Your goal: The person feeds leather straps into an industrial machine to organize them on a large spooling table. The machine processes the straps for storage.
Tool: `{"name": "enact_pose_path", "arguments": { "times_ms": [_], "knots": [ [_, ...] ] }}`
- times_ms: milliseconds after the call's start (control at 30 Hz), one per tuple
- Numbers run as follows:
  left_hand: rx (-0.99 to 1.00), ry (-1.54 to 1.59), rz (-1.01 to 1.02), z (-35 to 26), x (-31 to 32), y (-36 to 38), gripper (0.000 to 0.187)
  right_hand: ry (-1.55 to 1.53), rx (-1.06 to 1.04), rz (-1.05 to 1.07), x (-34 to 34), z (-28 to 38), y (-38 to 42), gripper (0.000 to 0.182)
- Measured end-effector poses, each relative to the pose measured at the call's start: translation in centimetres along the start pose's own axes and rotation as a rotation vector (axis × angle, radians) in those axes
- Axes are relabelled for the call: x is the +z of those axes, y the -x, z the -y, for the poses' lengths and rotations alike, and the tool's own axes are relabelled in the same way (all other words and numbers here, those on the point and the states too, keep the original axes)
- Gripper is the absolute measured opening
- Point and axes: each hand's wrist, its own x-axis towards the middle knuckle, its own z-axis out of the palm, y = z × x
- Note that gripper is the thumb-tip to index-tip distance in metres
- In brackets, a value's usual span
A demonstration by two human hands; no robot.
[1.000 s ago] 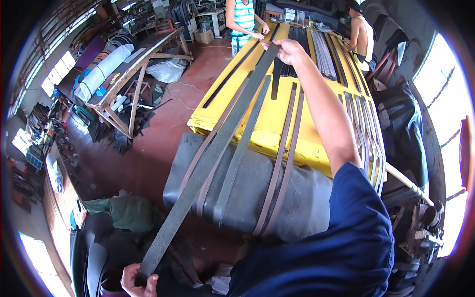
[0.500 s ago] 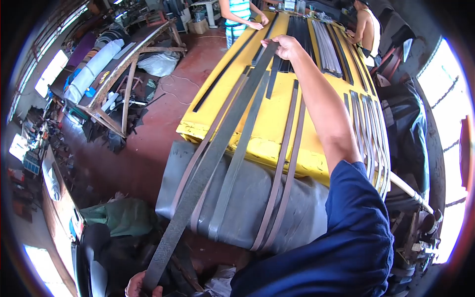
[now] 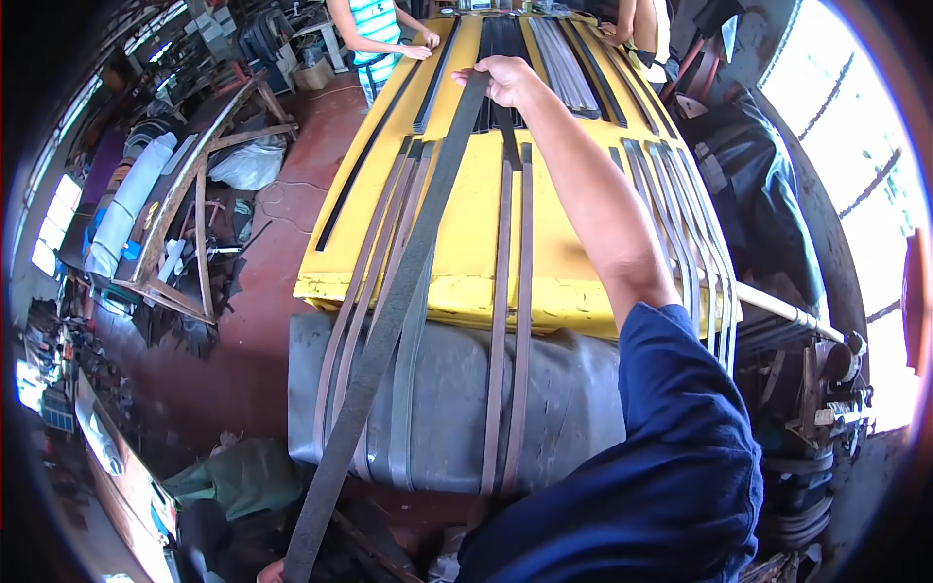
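A long dark grey strip [image 3: 387, 325], like leather or rubber, runs diagonally between my hands, pulled out nearly straight. At the far end my right hand [image 3: 501, 80] pinches it above the yellow table. My left hand [image 3: 272, 573] is closed on the lower end at the bottom edge, mostly cut off by the frame. Under the held strip, several brown and grey strips [image 3: 519, 223] lie on the yellow tabletop [image 3: 466, 253]. Their ends hang over a grey sheet [image 3: 564, 389] draped at the table's near end.
At the far left side of the table stands a person in a striped shirt [image 3: 374, 29], both hands near a strip. Another person [image 3: 646, 34] is at the far right. Bundled black and grey strips [image 3: 564, 68] lie farther back. A wooden frame [image 3: 199, 214] stands left; a pale pole [image 3: 787, 311] sticks out right.
My view has shifted, so the table sits farther left and higher. My left hand is lower, almost out of frame. Both hands still hold the strip.
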Motion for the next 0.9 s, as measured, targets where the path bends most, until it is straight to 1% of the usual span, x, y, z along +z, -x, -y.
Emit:
{"name": "enact_pose_path", "arguments": {
  "times_ms": [167, 267, 333, 433, 533, 767, 800, 900],
  "knots": [
    [-0.049, -0.014, -0.074, 0.8, -1.2, 2.1, 0.050, 0.015, 0.018, 0.059, 0.9, 0.1, 0.1, 0.027],
    [-0.034, -0.043, -0.122, 0.1, -1.5, 2.5, 0.048, 0.027, 0.023, 0.095, 1.6, -0.5, -0.6, 0.025],
    [0.009, -0.088, -0.134, -0.1, -1.6, 2.3, 0.047, 0.014, 0.030, 0.107, 2.0, -1.4, -1.5, 0.024],
    [0.034, -0.084, -0.160, 0.0, -1.3, 1.6, 0.048, -0.047, 0.082, 0.081, 2.4, -2.9, -3.9, 0.024],
    [-0.007, -0.076, -0.174, 0.3, -0.6, 0.4, 0.050, -0.079, 0.158, -0.027, 3.8, -3.7, -5.4, 0.027],
    [-0.068, 0.039, -0.135, 0.8, 3.2, -3.4, 0.049, -0.018, 0.083, 0.063, 4.9, -4.3, -11.7, 0.026],
    [-0.094, 0.039, -0.102, 1.6, 3.4, -3.5, 0.047, -0.032, 0.070, 0.044, 5.0, -4.5, -12.4, 0.026],
    [-0.160, 0.120, -0.106, 2.9, 5.8, -3.7, 0.044, -0.012, 0.006, 0.103, 4.5, -6.3, -13.0, 0.027]
  ]
}}
